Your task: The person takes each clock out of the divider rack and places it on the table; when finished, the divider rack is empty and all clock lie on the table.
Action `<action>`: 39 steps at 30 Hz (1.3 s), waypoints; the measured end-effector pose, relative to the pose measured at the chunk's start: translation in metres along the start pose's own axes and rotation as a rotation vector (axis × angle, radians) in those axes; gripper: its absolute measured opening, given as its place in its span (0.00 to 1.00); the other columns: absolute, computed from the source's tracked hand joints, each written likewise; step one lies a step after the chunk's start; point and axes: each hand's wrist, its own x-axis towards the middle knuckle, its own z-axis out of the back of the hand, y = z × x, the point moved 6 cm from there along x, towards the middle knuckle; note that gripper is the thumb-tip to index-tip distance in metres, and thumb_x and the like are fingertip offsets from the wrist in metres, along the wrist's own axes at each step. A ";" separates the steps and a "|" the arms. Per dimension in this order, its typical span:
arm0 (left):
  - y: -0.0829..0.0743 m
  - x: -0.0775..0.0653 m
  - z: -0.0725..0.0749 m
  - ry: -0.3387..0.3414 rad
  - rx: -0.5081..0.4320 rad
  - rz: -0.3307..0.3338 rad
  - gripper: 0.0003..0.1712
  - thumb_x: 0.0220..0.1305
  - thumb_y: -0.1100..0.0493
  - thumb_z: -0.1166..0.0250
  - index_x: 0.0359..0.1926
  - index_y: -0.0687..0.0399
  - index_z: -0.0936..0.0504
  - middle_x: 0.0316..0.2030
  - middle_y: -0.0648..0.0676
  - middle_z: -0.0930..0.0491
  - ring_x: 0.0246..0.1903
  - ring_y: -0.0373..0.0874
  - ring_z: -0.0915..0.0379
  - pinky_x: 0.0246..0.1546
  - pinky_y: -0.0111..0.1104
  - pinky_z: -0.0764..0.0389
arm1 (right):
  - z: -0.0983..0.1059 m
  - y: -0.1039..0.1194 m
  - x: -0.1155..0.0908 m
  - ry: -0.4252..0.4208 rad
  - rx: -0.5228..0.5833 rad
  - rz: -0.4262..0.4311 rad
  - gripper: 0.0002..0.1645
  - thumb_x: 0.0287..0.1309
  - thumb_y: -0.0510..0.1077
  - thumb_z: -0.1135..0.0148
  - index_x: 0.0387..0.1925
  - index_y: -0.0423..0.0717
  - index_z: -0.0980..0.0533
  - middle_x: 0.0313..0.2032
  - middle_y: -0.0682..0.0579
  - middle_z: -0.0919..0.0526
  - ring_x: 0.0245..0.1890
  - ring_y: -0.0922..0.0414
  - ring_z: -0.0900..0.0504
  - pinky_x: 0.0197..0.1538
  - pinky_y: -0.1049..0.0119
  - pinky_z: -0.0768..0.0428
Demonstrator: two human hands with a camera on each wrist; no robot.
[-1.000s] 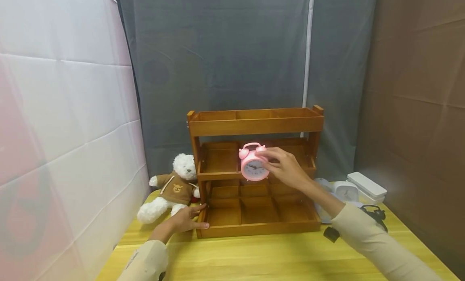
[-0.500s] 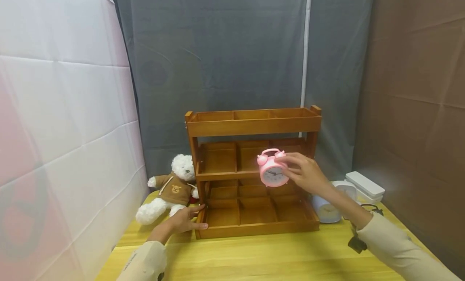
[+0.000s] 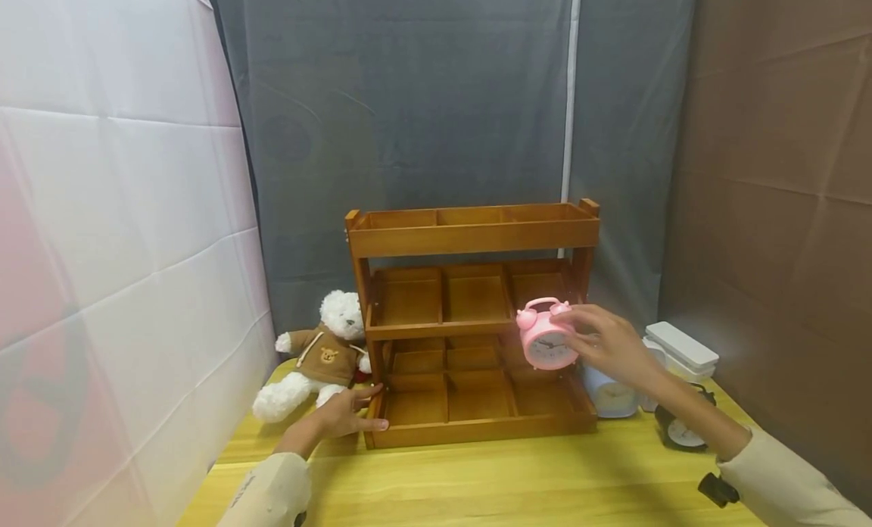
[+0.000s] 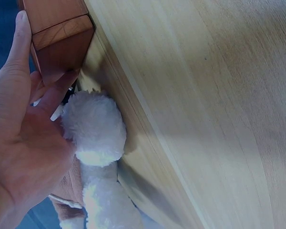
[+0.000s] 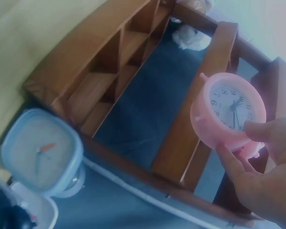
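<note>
My right hand (image 3: pixel 609 344) pinches a pink twin-bell alarm clock (image 3: pixel 547 345) by its right side, holding it in the air before the right end of a brown wooden shelf (image 3: pixel 477 243). In the right wrist view the thumb lies on the rim of the pink clock (image 5: pixel 229 112) and the fingers are behind it. The shelf has three tiers split into compartments. At its lower left corner my left hand (image 3: pixel 341 413) holds the frame. The left wrist view has the left hand (image 4: pixel 33 143) with thumb and fingers on either side of the shelf's end (image 4: pixel 62 43).
A white teddy bear (image 3: pixel 330 353) in a brown hoodie sits left of the shelf. On the right stand a pale blue clock (image 3: pixel 613 394), a black alarm clock (image 3: pixel 681 432) and stacked white boxes (image 3: pixel 683 345). Grey cloth (image 3: pixel 422 118) hangs behind the table (image 3: pixel 450 481).
My right hand has carried the pink clock rightward and slightly down, from before the shelf's middle to its right end. The left hand stays at the corner.
</note>
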 end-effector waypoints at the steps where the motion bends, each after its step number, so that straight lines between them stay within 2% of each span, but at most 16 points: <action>1: 0.000 0.000 0.000 0.000 0.001 -0.001 0.51 0.59 0.49 0.21 0.75 0.67 0.34 0.63 0.79 0.28 0.62 0.73 0.27 0.60 0.57 0.23 | 0.002 -0.001 -0.004 -0.007 -0.011 0.007 0.25 0.54 0.29 0.24 0.55 0.41 0.17 0.53 0.42 0.15 0.54 0.40 0.17 0.47 0.49 0.14; 5: -0.002 0.000 0.000 -0.001 0.003 0.006 0.52 0.59 0.49 0.21 0.75 0.67 0.34 0.64 0.78 0.29 0.62 0.72 0.27 0.60 0.57 0.23 | 0.009 -0.008 -0.017 -0.025 -0.025 0.027 0.25 0.54 0.28 0.24 0.53 0.41 0.17 0.53 0.43 0.15 0.54 0.40 0.16 0.45 0.50 0.13; 7: -0.003 0.000 0.000 -0.002 0.003 0.013 0.51 0.59 0.49 0.21 0.75 0.67 0.34 0.65 0.78 0.29 0.63 0.72 0.27 0.60 0.57 0.23 | 0.013 -0.010 -0.023 -0.031 -0.026 0.033 0.25 0.53 0.27 0.25 0.53 0.41 0.17 0.52 0.43 0.15 0.53 0.41 0.16 0.43 0.54 0.13; 10: -0.003 0.000 0.000 -0.002 0.011 0.015 0.51 0.59 0.48 0.21 0.75 0.66 0.34 0.65 0.77 0.29 0.63 0.72 0.27 0.60 0.56 0.23 | 0.018 -0.015 -0.032 -0.053 -0.055 0.043 0.24 0.52 0.27 0.24 0.52 0.41 0.16 0.50 0.43 0.14 0.52 0.44 0.17 0.44 0.65 0.13; 13: -0.004 0.000 0.000 0.000 0.015 0.007 0.51 0.59 0.49 0.21 0.75 0.67 0.34 0.64 0.78 0.28 0.63 0.71 0.27 0.60 0.56 0.22 | 0.023 -0.018 -0.042 -0.089 -0.083 0.073 0.24 0.49 0.26 0.23 0.50 0.40 0.15 0.48 0.44 0.13 0.51 0.49 0.17 0.46 0.78 0.18; 16: -0.004 0.000 0.000 0.003 0.010 0.008 0.52 0.59 0.48 0.21 0.75 0.67 0.34 0.64 0.78 0.28 0.63 0.71 0.27 0.59 0.56 0.22 | 0.027 -0.022 -0.050 -0.110 -0.088 0.102 0.25 0.46 0.24 0.22 0.48 0.39 0.15 0.46 0.44 0.13 0.51 0.57 0.18 0.49 0.84 0.23; 21: -0.003 -0.001 0.000 0.006 0.005 0.021 0.52 0.59 0.48 0.21 0.76 0.66 0.35 0.65 0.77 0.29 0.63 0.71 0.27 0.61 0.57 0.23 | 0.031 -0.031 -0.065 -0.109 -0.041 0.112 0.28 0.42 0.21 0.23 0.49 0.37 0.16 0.46 0.43 0.14 0.54 0.71 0.22 0.49 0.84 0.22; 25: -0.003 -0.001 0.000 0.006 0.004 0.006 0.52 0.60 0.48 0.21 0.76 0.67 0.35 0.66 0.77 0.29 0.64 0.72 0.28 0.61 0.58 0.24 | 0.032 -0.039 -0.078 -0.117 -0.052 0.120 0.29 0.40 0.19 0.24 0.47 0.37 0.16 0.46 0.43 0.14 0.56 0.75 0.24 0.50 0.83 0.22; 29: -0.004 -0.002 0.001 0.007 0.014 -0.015 0.52 0.60 0.48 0.21 0.75 0.69 0.35 0.66 0.78 0.30 0.63 0.73 0.28 0.61 0.59 0.24 | 0.029 -0.049 -0.095 -0.096 -0.061 0.055 0.27 0.44 0.20 0.25 0.47 0.39 0.16 0.47 0.42 0.14 0.56 0.79 0.26 0.46 0.80 0.19; 34: -0.005 -0.002 0.001 0.012 0.010 -0.010 0.52 0.60 0.48 0.21 0.75 0.68 0.35 0.66 0.78 0.31 0.63 0.73 0.28 0.61 0.59 0.25 | 0.023 -0.063 -0.119 -0.065 -0.067 -0.051 0.27 0.46 0.21 0.24 0.47 0.44 0.16 0.49 0.41 0.15 0.54 0.78 0.26 0.41 0.75 0.15; 39: -0.004 -0.002 0.001 0.011 0.005 -0.002 0.52 0.60 0.48 0.21 0.76 0.68 0.35 0.67 0.78 0.31 0.64 0.73 0.28 0.61 0.59 0.25 | 0.017 -0.073 -0.139 -0.070 -0.062 -0.071 0.27 0.45 0.20 0.25 0.47 0.43 0.17 0.49 0.40 0.15 0.55 0.80 0.28 0.45 0.79 0.18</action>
